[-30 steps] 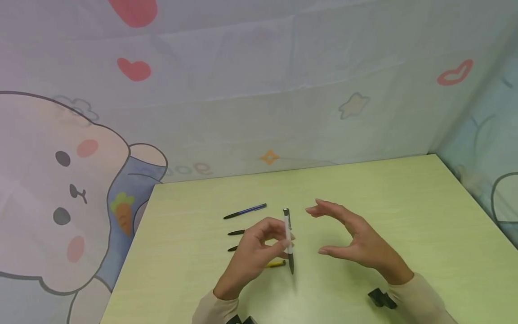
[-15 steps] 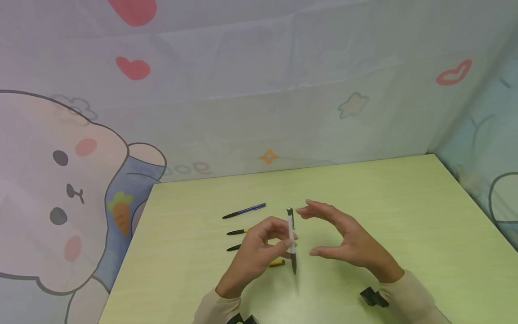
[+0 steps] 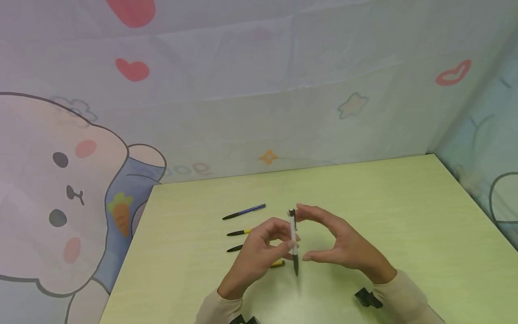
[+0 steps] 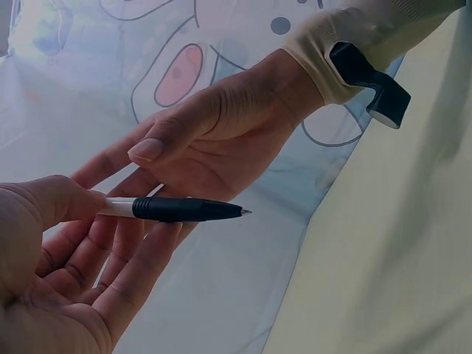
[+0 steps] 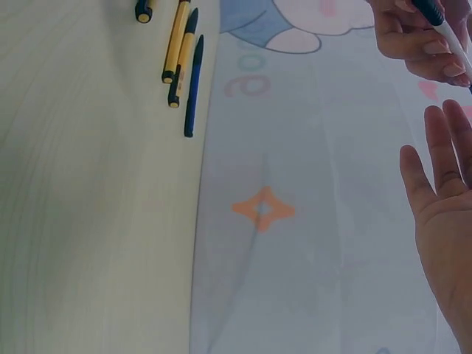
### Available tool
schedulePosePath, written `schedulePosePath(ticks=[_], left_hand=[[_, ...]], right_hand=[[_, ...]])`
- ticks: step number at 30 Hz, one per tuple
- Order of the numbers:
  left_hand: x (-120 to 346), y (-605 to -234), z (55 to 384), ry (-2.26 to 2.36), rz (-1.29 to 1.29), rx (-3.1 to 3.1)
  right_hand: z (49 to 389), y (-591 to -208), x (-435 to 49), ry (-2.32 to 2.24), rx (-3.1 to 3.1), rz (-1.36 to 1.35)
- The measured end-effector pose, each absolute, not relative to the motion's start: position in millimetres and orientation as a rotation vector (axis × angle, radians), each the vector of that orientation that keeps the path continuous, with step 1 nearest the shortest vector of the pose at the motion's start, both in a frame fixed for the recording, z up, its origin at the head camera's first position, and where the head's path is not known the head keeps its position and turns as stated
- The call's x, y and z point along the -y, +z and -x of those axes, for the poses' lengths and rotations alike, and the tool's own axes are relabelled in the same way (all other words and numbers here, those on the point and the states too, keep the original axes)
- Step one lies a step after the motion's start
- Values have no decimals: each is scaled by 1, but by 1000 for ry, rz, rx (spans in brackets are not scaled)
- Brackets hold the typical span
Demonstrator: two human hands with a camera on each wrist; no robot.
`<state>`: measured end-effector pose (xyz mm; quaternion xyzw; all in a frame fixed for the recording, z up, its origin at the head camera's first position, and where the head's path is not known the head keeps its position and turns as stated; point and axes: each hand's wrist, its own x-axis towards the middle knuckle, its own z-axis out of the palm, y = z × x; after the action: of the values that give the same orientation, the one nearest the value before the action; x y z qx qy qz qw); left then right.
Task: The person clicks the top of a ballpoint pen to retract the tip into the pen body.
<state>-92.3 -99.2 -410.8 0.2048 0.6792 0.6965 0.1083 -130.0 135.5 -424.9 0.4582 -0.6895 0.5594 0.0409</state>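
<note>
My left hand (image 3: 259,252) pinches a white pen (image 3: 293,236) with a dark grip, held upright above the table with its tip down. In the left wrist view the metal point of that pen (image 4: 184,209) sticks out past the fingers. My right hand (image 3: 344,243) is just to the right, thumb and fingers spread apart around a gap. Its fingertips come close to the pen's top; whether they touch I cannot tell. In the right wrist view the right palm (image 5: 446,243) faces the left hand (image 5: 420,40), its fingers extended.
On the pale yellow-green table (image 3: 182,270) several pens lie in a column behind and under my left hand: a blue pen (image 3: 244,211) farthest, then a yellow pen (image 3: 241,232), a dark-tipped one (image 3: 234,248) and another yellow pen (image 3: 278,263). A printed cloth (image 3: 243,112) hangs behind.
My right hand has moved left, from well apart to close beside the white pen. The left hand and the pen have shifted slightly right.
</note>
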Motion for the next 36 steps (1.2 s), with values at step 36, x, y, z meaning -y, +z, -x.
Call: schedulePosePath(ticks=[36], left_hand=[[97, -411, 90, 2114, -620, -1885]], right_hand=[[125, -427, -125, 1695, 2177, -1397]])
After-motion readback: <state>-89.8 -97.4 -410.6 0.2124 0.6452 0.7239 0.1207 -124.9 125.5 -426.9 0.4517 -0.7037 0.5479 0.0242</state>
